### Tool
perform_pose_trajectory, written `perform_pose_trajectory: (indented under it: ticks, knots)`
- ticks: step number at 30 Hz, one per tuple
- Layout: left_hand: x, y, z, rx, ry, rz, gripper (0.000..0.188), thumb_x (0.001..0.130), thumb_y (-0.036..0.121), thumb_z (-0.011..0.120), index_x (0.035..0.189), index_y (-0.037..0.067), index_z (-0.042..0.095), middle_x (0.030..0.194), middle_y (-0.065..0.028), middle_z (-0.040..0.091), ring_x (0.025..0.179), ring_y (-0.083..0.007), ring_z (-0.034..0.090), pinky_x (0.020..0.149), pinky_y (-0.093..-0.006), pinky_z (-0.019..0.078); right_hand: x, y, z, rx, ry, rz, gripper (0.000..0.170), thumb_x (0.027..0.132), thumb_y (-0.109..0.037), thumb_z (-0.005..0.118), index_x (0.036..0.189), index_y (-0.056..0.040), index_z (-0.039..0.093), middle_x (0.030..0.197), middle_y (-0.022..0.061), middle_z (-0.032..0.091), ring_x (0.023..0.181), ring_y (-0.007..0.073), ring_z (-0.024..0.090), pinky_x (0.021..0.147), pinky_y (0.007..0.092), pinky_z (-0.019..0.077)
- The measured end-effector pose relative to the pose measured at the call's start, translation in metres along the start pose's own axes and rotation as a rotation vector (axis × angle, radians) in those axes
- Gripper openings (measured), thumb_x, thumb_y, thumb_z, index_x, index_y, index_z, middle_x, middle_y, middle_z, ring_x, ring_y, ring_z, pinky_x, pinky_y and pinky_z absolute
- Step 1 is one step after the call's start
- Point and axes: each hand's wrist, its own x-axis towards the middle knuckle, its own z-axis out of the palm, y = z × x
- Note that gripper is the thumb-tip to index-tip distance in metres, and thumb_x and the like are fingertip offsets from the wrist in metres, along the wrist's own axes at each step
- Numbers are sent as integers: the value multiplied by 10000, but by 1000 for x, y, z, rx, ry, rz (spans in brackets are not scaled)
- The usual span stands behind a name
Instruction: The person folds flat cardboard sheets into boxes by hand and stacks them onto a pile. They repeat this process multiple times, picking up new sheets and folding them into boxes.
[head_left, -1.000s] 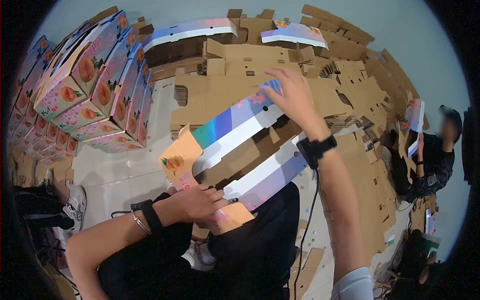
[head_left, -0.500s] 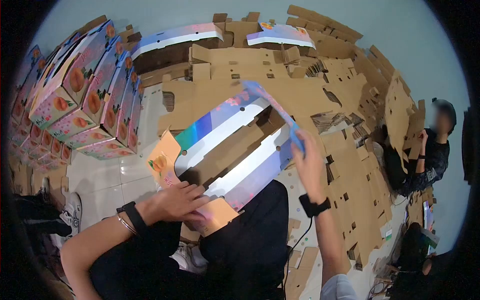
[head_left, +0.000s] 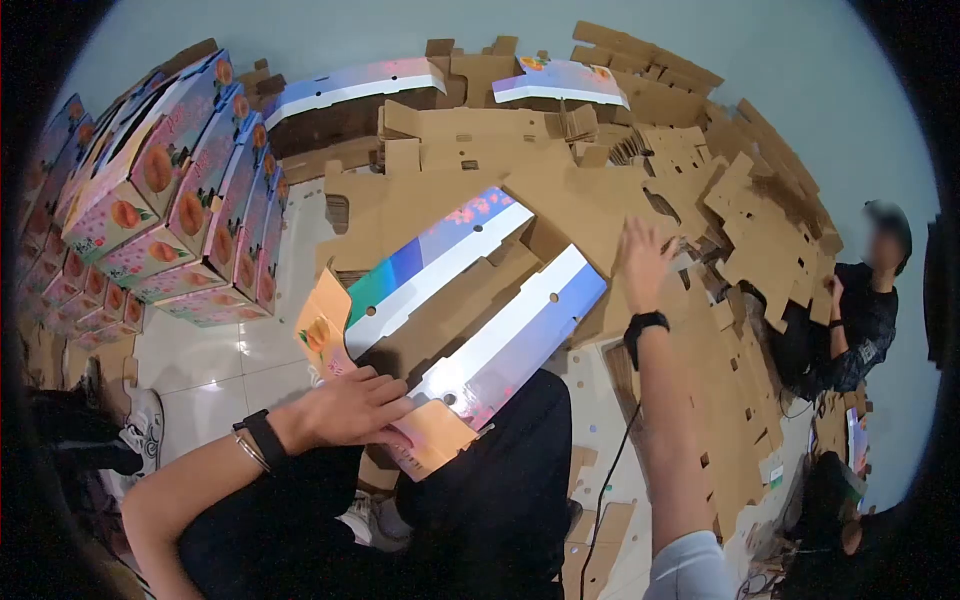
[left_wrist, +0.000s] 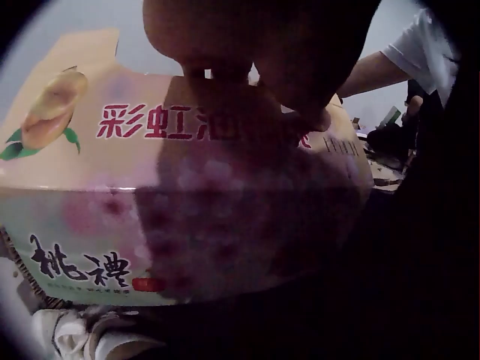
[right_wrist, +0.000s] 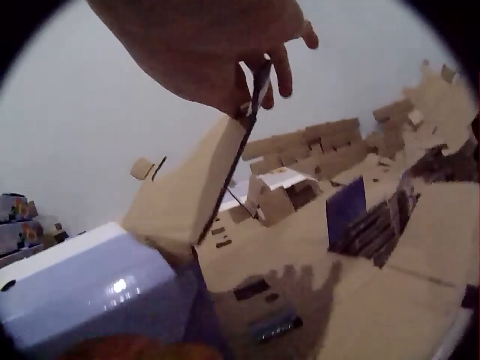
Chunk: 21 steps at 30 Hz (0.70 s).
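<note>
A printed fruit carton with an open top lies across the person's lap. Its long sides are purple and white, and its near end is orange with a peach picture. The left hand grips the near end panel, thumb on the outer face and fingers over the top edge. The right hand is just beyond the carton's far end, its fingers extended and blurred. In the right wrist view, a brown end flap rises from the carton up to the right hand's fingers.
Finished printed cartons stand stacked at the left. Flat brown cardboard sheets cover the floor ahead and to the right. A seated person is at the far right with more cardboard. A black cable runs down from the right wrist.
The right hand went from the far corner, turned the far end flap, and moved outward to the right, letting the flap swing outward. The left hand kept its grip on the carton.
</note>
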Motion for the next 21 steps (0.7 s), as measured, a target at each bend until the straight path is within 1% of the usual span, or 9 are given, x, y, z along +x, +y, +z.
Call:
perform_pose_trajectory:
  ticks: [2,5,8,11,15,17,18,20,21]
  knots:
    - [-3,-1,4,-3,52,12,464,883,494,503,1051,62,528,990,-93,539,934,-248,542,815,-348,409,-18,-8,11,115,-619,251,412,982,-340,388,1266,-81,536,1204,177,593,1165,375,507,1041,576,271]
    - [-4,-1,4,82,78,12,492,888,517,475,1061,59,528,1009,-92,548,938,-246,545,819,-352,410,-37,9,30,659,-797,525,408,984,-313,379,1326,-131,508,1251,191,564,1212,379,477,1046,595,258]
    - [-5,-2,8,100,2,-1,521,887,536,459,1068,52,528,1009,-97,553,945,-246,546,824,-354,408,-45,26,46,750,-502,329,372,985,-274,370,1302,-181,541,1244,170,577,1233,357,467,1059,588,241]
    - [-4,-4,9,101,-6,11,529,884,546,456,1059,52,525,1023,-101,562,949,-249,550,822,-352,409,-12,-10,-28,302,-295,33,384,952,-210,409,1313,-224,538,1210,144,600,1243,318,466,1069,579,226]
    - [-4,-5,6,112,-51,-2,527,888,548,451,1046,51,519,1035,-108,568,946,-255,556,820,-349,411,-5,-72,-102,512,-230,-86,341,880,-130,448,1143,-193,656,1136,88,625,1213,274,484,1078,571,207]
    - [-4,-5,8,114,-27,8,519,893,539,451,1031,42,511,1029,-113,569,934,-257,559,812,-348,412,-14,-86,-112,726,-172,-204,211,804,-80,465,813,-88,676,928,71,654,998,276,581,991,483,335]
    - [-3,-5,9,114,-28,4,519,893,539,451,1031,42,511,1029,-113,569,934,-257,559,812,-348,412,-19,-92,-114,730,-173,-205,211,804,-80,465,813,-88,676,928,71,654,998,276,581,991,483,335]
    - [-1,-6,13,142,134,92,525,829,550,550,936,41,479,867,-113,538,845,-276,558,760,-346,450,-29,-106,-116,1137,-488,-49,239,797,-68,433,579,-28,524,685,63,602,676,230,570,735,363,430]
    - [-2,-6,11,142,128,90,525,829,550,550,936,41,479,867,-113,538,845,-276,558,760,-346,450,-33,-115,-119,1142,-489,-46,239,797,-68,433,579,-28,524,685,63,602,676,230,570,735,363,430]
